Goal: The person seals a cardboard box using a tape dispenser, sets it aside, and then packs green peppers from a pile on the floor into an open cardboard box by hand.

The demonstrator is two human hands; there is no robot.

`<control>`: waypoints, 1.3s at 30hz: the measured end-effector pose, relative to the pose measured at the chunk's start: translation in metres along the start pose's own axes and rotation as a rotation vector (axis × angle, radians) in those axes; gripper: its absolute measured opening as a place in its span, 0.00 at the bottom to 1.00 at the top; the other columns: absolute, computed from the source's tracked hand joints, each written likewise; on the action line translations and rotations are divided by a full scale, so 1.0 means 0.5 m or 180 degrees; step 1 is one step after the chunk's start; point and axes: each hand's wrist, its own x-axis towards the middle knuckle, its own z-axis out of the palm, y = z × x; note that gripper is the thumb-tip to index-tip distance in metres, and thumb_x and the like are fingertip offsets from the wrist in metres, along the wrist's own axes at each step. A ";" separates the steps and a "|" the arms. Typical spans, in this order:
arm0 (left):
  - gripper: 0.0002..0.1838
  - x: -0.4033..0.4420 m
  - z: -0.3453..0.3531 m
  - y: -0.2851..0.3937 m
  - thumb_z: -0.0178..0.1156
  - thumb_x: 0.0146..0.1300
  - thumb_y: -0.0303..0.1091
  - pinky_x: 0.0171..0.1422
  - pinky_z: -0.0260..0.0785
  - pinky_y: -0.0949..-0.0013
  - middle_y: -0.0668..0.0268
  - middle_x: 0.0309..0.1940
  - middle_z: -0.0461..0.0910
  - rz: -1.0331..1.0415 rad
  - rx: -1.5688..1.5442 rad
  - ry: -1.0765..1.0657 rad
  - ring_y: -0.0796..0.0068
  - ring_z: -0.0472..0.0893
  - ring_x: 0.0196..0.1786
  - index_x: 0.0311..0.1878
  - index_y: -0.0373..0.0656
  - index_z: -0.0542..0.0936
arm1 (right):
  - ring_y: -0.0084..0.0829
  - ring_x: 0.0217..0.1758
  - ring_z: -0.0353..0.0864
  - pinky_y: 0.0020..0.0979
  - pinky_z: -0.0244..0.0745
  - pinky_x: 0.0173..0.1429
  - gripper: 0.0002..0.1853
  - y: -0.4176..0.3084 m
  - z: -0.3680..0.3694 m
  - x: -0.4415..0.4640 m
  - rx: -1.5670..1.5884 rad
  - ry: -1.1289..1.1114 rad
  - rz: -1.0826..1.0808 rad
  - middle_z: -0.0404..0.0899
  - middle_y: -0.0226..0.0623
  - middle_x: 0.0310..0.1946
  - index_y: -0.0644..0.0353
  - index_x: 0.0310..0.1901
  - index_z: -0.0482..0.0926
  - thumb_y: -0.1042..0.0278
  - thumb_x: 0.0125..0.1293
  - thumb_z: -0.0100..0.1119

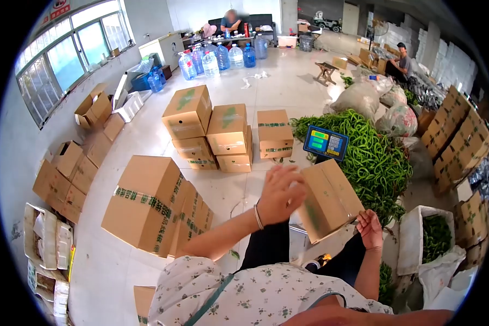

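A closed cardboard box (331, 198) stands in front of me, tilted in the view, on what looks like a scale; the scale's blue display (326, 143) is lit green just behind it. My left hand (282, 194) is raised at the box's upper left side, fingers curled and apart, with nothing seen in it. At the box's right corner is my right hand (370, 229), its fingers bent together by the edge; whether they grip the box or something small is too fine to tell. A large pile of green peppers (369, 155) lies behind and to the right.
Taped boxes (141, 204) stand at the left, with more stacked boxes (187, 111) ahead. Water bottles (209, 64) and a wooden stool (326, 72) are farther back. A white crate (413, 239) is at the right. One person sits at the back, another at the far right.
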 end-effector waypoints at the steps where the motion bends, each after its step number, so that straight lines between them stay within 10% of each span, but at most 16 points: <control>1: 0.08 -0.013 0.015 -0.028 0.61 0.52 0.33 0.65 0.52 0.52 0.67 0.46 0.75 -0.0174 0.0057 0.0034 0.57 0.68 0.61 0.37 0.48 0.78 | 0.32 0.48 0.79 0.31 0.78 0.45 0.15 0.000 -0.003 -0.003 0.0073 0.0003 -0.0022 0.77 0.39 0.49 0.60 0.49 0.72 0.59 0.67 0.54; 12: 0.15 -0.148 0.183 -0.168 0.60 0.55 0.33 0.64 0.55 0.55 0.63 0.58 0.70 -0.1049 0.0111 -0.0223 0.54 0.62 0.67 0.47 0.48 0.77 | 0.33 0.51 0.79 0.32 0.78 0.46 0.07 -0.007 -0.011 -0.010 0.0159 -0.0081 -0.0056 0.74 0.45 0.53 0.59 0.35 0.72 0.73 0.59 0.62; 19: 0.16 -0.161 0.189 -0.167 0.59 0.54 0.31 0.66 0.54 0.55 0.62 0.63 0.66 -0.1014 0.0265 -0.0223 0.54 0.60 0.68 0.48 0.48 0.77 | 0.32 0.51 0.77 0.33 0.75 0.46 0.18 -0.003 -0.034 -0.007 0.0054 0.0020 -0.0121 0.76 0.39 0.49 0.55 0.38 0.73 0.48 0.69 0.47; 39: 0.05 -0.158 0.200 -0.149 0.59 0.53 0.30 0.60 0.58 0.57 0.65 0.48 0.74 -0.0700 0.0667 -0.0442 0.59 0.68 0.61 0.34 0.47 0.79 | 0.29 0.51 0.77 0.30 0.75 0.48 0.14 -0.015 -0.013 -0.014 0.0092 -0.0001 -0.0138 0.77 0.34 0.48 0.56 0.44 0.71 0.53 0.68 0.51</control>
